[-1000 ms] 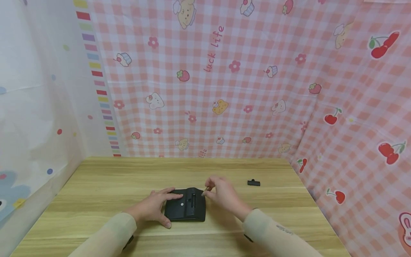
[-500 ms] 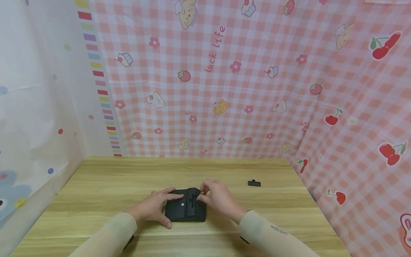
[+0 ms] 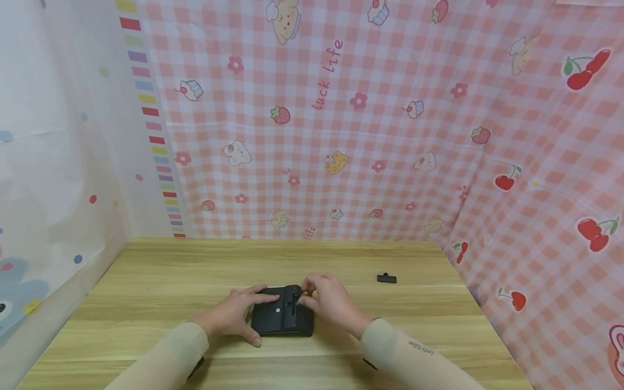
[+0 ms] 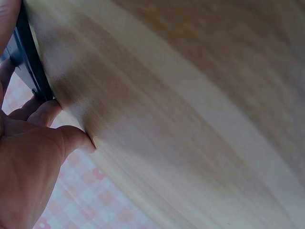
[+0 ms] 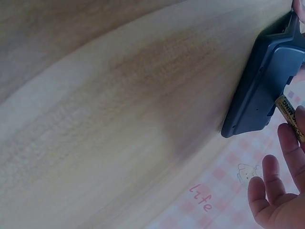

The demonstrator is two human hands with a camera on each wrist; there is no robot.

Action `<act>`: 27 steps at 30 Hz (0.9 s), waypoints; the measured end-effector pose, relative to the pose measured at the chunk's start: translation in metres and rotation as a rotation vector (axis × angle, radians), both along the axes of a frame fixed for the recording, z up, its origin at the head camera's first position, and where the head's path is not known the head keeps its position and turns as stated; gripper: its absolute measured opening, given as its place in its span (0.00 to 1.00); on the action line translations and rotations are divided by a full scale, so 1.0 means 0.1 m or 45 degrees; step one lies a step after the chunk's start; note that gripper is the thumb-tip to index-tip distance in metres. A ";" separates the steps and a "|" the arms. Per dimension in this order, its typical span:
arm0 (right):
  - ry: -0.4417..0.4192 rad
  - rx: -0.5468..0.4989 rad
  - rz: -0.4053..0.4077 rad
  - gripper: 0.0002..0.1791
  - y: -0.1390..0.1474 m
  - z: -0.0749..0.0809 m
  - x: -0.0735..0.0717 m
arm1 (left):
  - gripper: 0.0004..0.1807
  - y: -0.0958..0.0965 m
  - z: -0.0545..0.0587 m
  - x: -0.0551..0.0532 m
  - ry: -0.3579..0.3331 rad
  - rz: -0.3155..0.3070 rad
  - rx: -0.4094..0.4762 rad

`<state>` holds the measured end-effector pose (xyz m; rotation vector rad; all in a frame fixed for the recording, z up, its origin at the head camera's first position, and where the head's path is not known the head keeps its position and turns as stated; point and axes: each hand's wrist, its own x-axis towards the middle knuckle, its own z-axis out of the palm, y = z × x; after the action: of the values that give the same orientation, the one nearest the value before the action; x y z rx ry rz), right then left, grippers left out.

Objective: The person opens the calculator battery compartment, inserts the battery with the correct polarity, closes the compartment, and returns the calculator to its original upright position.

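Observation:
A black calculator-like device [image 3: 267, 320] lies with its underside up on the table, a narrow battery slot [image 3: 294, 304] visible in its raised part. My left hand [image 3: 234, 311] holds its left end, thumb at the near corner and fingers over the far side. In the left wrist view, some fingertips touch the table beside its edge. Between thumb and index finger, my right hand [image 3: 329, 298] pinches a yellow battery [image 5: 289, 114] with dark lettering. One battery end meets the device at the slot; how far it sits inside is hidden. The other right fingers are loosely bent.
A small black battery cover [image 3: 387, 278] with a tab lies at the back right of the wooden table [image 3: 195, 260]. A pink checked cloth [image 3: 312, 135] hangs behind the table and along its right side, with a white cloth at left.
My right hand has moved left, bringing the battery from beside the device to the slot. The left hand and device have stayed in place.

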<state>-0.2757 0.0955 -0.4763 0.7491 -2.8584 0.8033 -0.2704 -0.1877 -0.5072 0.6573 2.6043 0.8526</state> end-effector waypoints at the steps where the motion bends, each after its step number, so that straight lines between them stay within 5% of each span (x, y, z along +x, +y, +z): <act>1: -0.003 0.010 -0.004 0.09 0.00 0.00 0.00 | 0.56 0.00 0.00 0.00 0.001 -0.002 0.000; 27: 0.063 0.160 0.053 0.07 -0.13 0.02 -0.01 | 0.56 -0.01 -0.02 -0.03 0.012 -0.024 -0.011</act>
<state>-0.2762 0.0825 -0.4746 0.8329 -2.8790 0.6050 -0.2736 -0.1890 -0.5095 0.6842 2.6043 0.8346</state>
